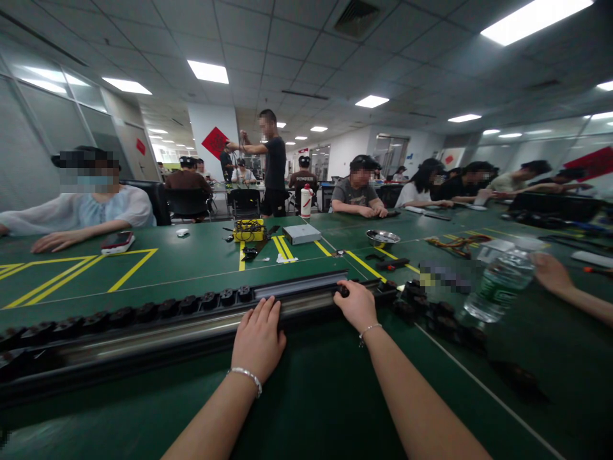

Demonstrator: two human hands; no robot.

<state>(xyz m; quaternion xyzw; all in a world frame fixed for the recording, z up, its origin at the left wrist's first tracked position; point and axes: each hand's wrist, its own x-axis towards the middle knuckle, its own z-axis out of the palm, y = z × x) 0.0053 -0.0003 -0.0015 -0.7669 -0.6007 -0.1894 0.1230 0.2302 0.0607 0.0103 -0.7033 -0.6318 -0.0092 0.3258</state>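
Note:
A long black channel with a shiny metal strip inside (191, 330) lies across the green table in front of me. My left hand (258, 335) rests on it near the middle, palm down, with its fingers stretched out. Further right, my right hand (358, 303) is closed at the channel's right part, thumb and fingers around a small round black part (343, 291). How that part joins the channel is hidden. Along the channel's far side runs a row of black knob-like pieces (167, 308), and more dark pieces (438, 313) lie beyond its right end.
A water bottle (500, 285) stands at the right, beside another person's hand (553, 275). Farther back are a metal bowl (383, 237), a grey box (301, 234), a yellow basket of cables (249, 230) and a white bottle (306, 202). People sit around the table.

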